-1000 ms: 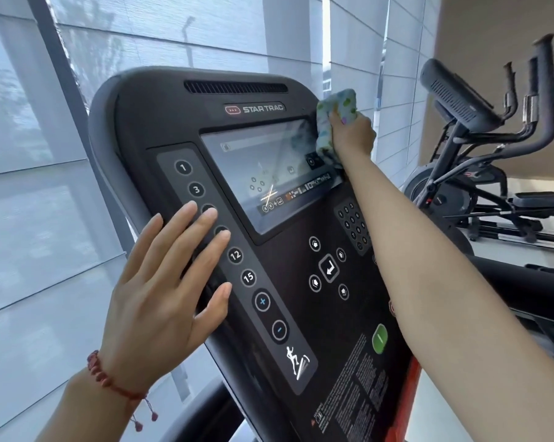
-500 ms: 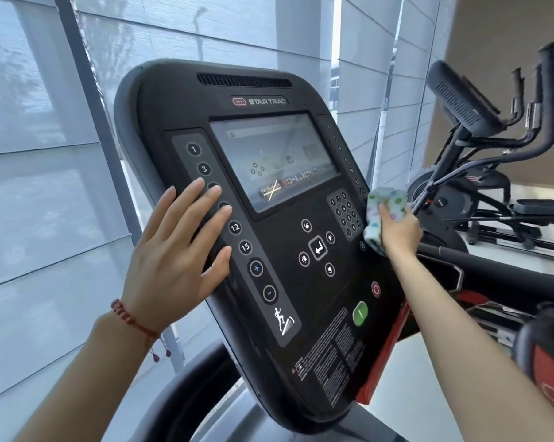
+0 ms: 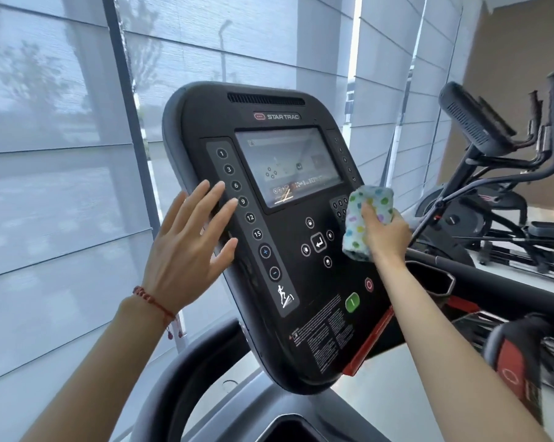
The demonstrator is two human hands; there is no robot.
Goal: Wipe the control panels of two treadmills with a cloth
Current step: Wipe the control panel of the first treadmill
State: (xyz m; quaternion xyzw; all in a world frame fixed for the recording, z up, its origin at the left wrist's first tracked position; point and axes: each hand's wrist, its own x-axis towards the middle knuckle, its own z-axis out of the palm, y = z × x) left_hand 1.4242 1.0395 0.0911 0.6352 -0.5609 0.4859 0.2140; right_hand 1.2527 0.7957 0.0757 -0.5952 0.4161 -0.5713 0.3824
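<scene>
2 hands (image 3: 186, 247) (image 3: 385, 232) at control panel (image 3: 329, 314): left flat, right gripping cloth (image 3: 363, 218); elliptical (image 3: 492, 173) beyond

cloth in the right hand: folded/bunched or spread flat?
Bunched. The cloth is a thick folded wad gripped in the right hand, thumb over its front, pressed against the control panel beside the keypad.

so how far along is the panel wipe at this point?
Done: nothing can be confirmed clean from this frame. In hand: the right hand grips the spotted cloth against the control panel over the small keypad, right of the arrow keys; the left hand rests flat on the panel's left edge. Left: the lower panel with the green button, then the second treadmill, not identifiable in view.
</scene>
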